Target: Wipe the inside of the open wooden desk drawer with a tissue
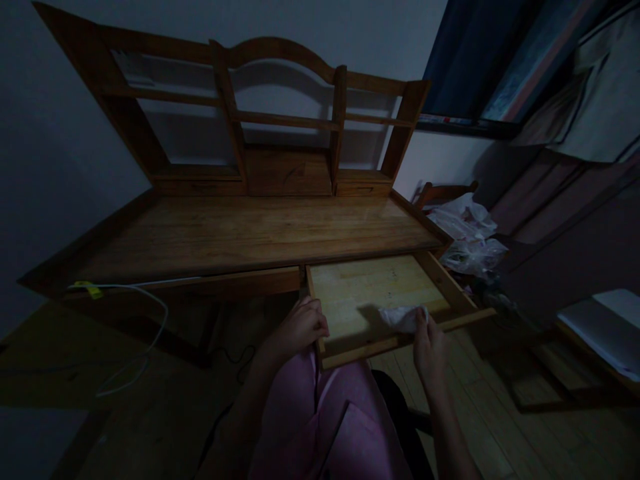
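Observation:
A wooden drawer [367,287] with a pale bottom is pulled out from the right half of the desk, over my lap. My left hand [306,321] is closed at the drawer's left side wall, near the front corner, its fingers curled onto the edge. In my right hand [429,343] is a crumpled white tissue [400,318], pinched at its right end. The tissue hangs over the front right part of the drawer and casts a shadow on the bottom. Whether it touches the wood, I cannot tell.
The wooden desk [270,227] carries a shelf hutch [280,120] along its back. A pale cable [163,313] with a yellow tag hangs off the front left edge. Plastic bags [465,220] rest on a chair at the right. A stool-like stand [600,333] is farther right.

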Demonstrator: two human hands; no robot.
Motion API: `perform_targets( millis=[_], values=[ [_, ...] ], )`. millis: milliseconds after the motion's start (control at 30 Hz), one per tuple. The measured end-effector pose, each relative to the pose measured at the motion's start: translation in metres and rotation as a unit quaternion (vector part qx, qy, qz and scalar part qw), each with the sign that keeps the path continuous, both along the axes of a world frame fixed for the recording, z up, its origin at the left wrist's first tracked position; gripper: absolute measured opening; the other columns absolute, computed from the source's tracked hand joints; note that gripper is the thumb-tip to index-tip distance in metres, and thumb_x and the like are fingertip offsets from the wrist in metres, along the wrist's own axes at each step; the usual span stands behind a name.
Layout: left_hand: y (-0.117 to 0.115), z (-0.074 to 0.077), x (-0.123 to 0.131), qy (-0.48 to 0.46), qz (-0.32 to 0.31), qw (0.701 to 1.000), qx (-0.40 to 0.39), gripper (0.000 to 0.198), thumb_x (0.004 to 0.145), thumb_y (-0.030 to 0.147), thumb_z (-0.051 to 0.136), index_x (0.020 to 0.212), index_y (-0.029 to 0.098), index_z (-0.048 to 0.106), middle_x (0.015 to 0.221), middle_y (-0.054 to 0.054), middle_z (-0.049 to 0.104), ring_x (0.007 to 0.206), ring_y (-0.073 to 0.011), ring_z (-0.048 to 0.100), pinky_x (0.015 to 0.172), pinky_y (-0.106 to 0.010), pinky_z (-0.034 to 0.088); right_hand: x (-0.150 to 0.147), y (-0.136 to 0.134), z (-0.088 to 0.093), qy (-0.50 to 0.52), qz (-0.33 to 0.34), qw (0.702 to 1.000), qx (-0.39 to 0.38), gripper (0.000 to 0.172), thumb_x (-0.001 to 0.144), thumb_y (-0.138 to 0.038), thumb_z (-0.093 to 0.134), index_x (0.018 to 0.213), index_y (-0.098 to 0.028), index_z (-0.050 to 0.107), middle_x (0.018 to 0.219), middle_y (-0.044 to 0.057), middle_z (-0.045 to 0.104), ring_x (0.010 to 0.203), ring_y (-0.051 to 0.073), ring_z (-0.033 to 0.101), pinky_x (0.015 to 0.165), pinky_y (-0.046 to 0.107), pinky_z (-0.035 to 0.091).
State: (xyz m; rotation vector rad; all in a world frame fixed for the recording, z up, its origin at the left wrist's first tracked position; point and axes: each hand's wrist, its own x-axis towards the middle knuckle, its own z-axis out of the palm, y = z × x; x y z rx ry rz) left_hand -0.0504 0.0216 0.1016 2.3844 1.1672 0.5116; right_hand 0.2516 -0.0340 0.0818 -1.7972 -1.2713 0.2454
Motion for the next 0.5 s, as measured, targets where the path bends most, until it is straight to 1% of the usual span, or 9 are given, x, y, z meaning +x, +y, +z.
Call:
perform_targets(
  millis=[100, 200, 267, 367, 400, 433, 500],
  values=[
    [0.002, -0.002, -0.004, -0.052, 0.01, 0.999, 0.0, 0.007, 0.08, 0.03, 0.074, 0.076, 0.025, 0.078, 0.083, -0.004, 0.06, 0.09, -0.0206, 0.053, 0.079, -0.032, 0.04, -0.001, -0.001, 0.0, 0.013, -0.002, 1.0, -0.002, 0.068, 0.097, -0.066, 0.031, 0.101, -0.01, 0.07, 0.084, 0.016, 0.071, 0.073, 0.024, 0.061, 0.066, 0.03, 0.036],
    [-0.008, 0.0, -0.008, -0.119, 0.04, 0.992, 0.026, 0.008, 0.08, 0.033, 0.075, 0.076, 0.026, 0.078, 0.084, -0.004, 0.059, 0.088, -0.0193, 0.053, 0.076, -0.03, 0.043, -0.002, -0.002, -0.001, 0.013, 0.004, 1.0, 0.007, 0.064, 0.098, -0.064, 0.031, 0.097, -0.012, 0.07, 0.083, 0.014, 0.07, 0.073, 0.023, 0.06, 0.065, 0.029, 0.036],
    [-0.022, 0.004, -0.009, -0.139, 0.06, 0.987, 0.057, 0.009, 0.082, 0.034, 0.074, 0.078, 0.027, 0.078, 0.083, -0.003, 0.059, 0.086, -0.0183, 0.054, 0.079, -0.031, 0.046, -0.003, -0.002, -0.001, 0.015, 0.003, 1.0, 0.011, 0.062, 0.098, -0.062, 0.032, 0.096, -0.013, 0.069, 0.082, 0.013, 0.069, 0.073, 0.022, 0.06, 0.065, 0.029, 0.036],
    [-0.053, 0.004, -0.009, -0.166, 0.09, 0.976, 0.109, 0.011, 0.087, 0.035, 0.069, 0.084, 0.03, 0.078, 0.082, -0.001, 0.061, 0.088, -0.0176, 0.057, 0.095, -0.038, 0.046, -0.004, -0.003, -0.001, 0.022, -0.001, 1.0, 0.011, 0.061, 0.098, -0.062, 0.033, 0.095, -0.013, 0.069, 0.08, 0.012, 0.069, 0.072, 0.022, 0.059, 0.065, 0.029, 0.035],
    [-0.064, 0.001, -0.009, -0.18, 0.098, 0.971, 0.126, 0.011, 0.088, 0.035, 0.067, 0.088, 0.031, 0.077, 0.084, -0.001, 0.063, 0.09, -0.0177, 0.058, 0.099, -0.04, 0.045, -0.004, -0.003, -0.001, 0.022, -0.001, 1.0, 0.011, 0.06, 0.098, -0.062, 0.033, 0.094, -0.013, 0.068, 0.079, 0.012, 0.068, 0.071, 0.021, 0.058, 0.065, 0.029, 0.035],
    [-0.076, -0.003, -0.008, -0.196, 0.11, 0.964, 0.142, 0.011, 0.089, 0.033, 0.066, 0.09, 0.031, 0.077, 0.087, -0.001, 0.064, 0.093, -0.0179, 0.059, 0.1, -0.04, 0.045, -0.004, -0.004, 0.0, 0.022, -0.001, 1.0, 0.011, 0.06, 0.098, -0.061, 0.033, 0.092, -0.013, 0.068, 0.078, 0.011, 0.068, 0.07, 0.021, 0.058, 0.064, 0.029, 0.035],
    [-0.096, -0.015, -0.005, -0.208, 0.146, 0.955, 0.155, 0.009, 0.089, 0.03, 0.067, 0.092, 0.029, 0.075, 0.092, -0.002, 0.065, 0.096, -0.0187, 0.06, 0.092, -0.036, 0.05, -0.004, -0.004, 0.0, 0.023, 0.001, 1.0, 0.013, 0.058, 0.099, -0.06, 0.033, 0.09, -0.014, 0.067, 0.075, 0.01, 0.066, 0.068, 0.02, 0.057, 0.064, 0.029, 0.034]
  ],
)
